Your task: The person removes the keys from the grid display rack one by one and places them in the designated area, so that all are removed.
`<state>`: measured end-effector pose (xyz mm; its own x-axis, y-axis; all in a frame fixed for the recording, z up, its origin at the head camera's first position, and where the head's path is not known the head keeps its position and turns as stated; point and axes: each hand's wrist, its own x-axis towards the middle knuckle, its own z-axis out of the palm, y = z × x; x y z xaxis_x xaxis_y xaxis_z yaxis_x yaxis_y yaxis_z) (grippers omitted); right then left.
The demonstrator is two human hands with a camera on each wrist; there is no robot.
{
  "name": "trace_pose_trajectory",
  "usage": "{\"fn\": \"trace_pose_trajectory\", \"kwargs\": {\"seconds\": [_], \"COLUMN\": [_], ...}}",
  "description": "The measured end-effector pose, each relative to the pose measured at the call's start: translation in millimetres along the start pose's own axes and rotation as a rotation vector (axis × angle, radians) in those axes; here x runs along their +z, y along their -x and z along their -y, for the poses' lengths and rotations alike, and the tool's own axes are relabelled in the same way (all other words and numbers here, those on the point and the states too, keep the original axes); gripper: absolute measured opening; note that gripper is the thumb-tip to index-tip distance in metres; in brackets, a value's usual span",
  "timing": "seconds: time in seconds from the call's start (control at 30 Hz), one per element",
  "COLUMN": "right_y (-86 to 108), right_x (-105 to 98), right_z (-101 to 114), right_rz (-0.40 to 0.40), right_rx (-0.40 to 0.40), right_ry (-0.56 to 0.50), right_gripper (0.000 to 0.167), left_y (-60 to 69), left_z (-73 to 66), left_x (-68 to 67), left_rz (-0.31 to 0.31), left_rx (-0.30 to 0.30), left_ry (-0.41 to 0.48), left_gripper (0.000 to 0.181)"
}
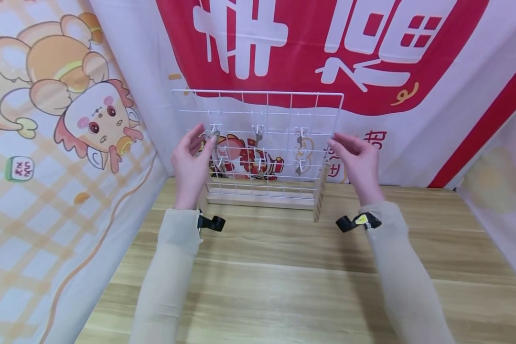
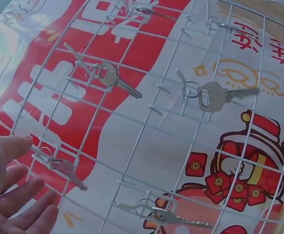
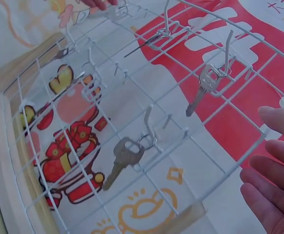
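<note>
Beige sleeves flank the far wire rack; left hand and right hand, fingers loose, hold nothing; 6 keys already hang, no bare hook showing.

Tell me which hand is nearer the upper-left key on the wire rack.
Left. The left hand is close beside the key, at the left of the rack; the right hand is across at its right edge.
</note>
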<state>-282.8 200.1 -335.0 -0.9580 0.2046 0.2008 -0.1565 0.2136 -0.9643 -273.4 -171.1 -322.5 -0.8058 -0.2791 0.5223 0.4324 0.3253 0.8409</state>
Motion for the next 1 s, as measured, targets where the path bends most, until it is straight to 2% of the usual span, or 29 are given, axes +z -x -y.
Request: {"fn": "trace_pose_trajectory", "kwargs": {"seconds": [0.3,0.5,0.8,1.0], "right_y": [-11.3,-9.7,-9.3,-10.3], "right_x": [13,17,20,21], "right_z": [8,7,5,2], "right_rz": [-0.06,-0.097,-0.124,-0.119], "right_rx": [-0.001,-0.044,-0.083,-0.122], "right_ry": [-0.12,-0.112,-0.041,-0.025], "right_gripper": [0.046,0.041,0.038,0.036], "left_y": [-9.9,-13.0,-15.6,-17.8], "left_z": [1.5,4.1,12.9,15.2], "left_x": [4.3,7.7,10.7,9.7], "left_rz": [0.009,0.014,0.014,0.015], "left_rx": [-0.014,-0.007,-0.135,-0.192], "left_ry": [0.066,0.077,0.163,0.248], "left_gripper": [0.038,0.033,0.028,0.026]}}
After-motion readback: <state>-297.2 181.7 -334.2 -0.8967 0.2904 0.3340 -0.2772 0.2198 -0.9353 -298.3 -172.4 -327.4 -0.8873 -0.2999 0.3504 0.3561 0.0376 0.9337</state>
